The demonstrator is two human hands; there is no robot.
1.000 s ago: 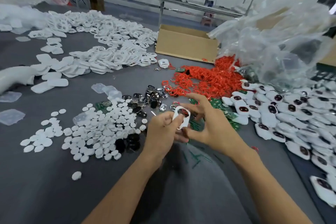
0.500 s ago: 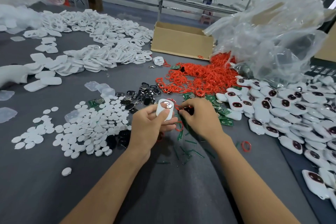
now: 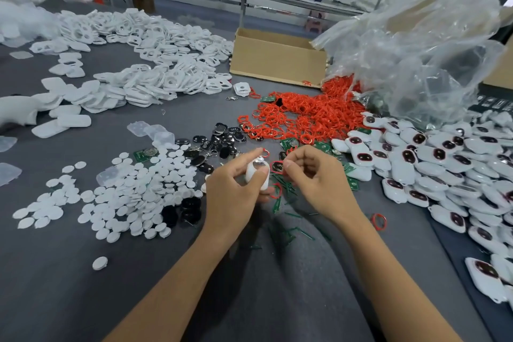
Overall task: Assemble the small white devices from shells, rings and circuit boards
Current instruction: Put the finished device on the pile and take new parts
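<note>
Head view only. Left hand (image 3: pixel 236 191) is at frame centre, its grip wrapped round a small white oval plastic shell (image 3: pixel 256 176): thumb across the face, forefinger curled over the top. The shell sits in that hand over the grey cloth-covered table (image 3: pixel 83 286).

Right hand (image 3: pixel 319 180) is at 3 o'clock of the shell. Its grip is narrow, thumb and forefinger pinching a thin red ring (image 3: pixel 274 168) with a dark oval piece inside it. The ring is just beside the shell; cannot tell if they touch. The other fingers are curled in. A second red loop (image 3: pixel 265 150) shows at the left forefinger tip; cannot tell if it is held.

Around the hands:
- 12 to 1 o'clock: loose pile of red rings (image 3: pixel 305 116).
- 3 to 5 o'clock: big heap of closed white devices with dark red windows (image 3: pixel 444 164).
- Between the right hand and that heap: small green circuit boards (image 3: pixel 351 183).
- 9 o'clock: spread of flat white round discs (image 3: pixel 125 197).
- 11 o'clock, near: black and shiny metal oval pieces (image 3: pixel 224 136).
- 10 to 11 o'clock, far: heap of open white shell halves (image 3: pixel 144 69).
- 12 o'clock, far: open brown cardboard box (image 3: pixel 277 61).
- 1 to 2 o'clock: crumpled clear plastic bag (image 3: pixel 416 50).
- 4 o'clock of the right hand: single stray red ring (image 3: pixel 379 221) flat on the table.
- 6 o'clock, below the hands: thin green strips (image 3: pixel 294 230) scattered.
</note>
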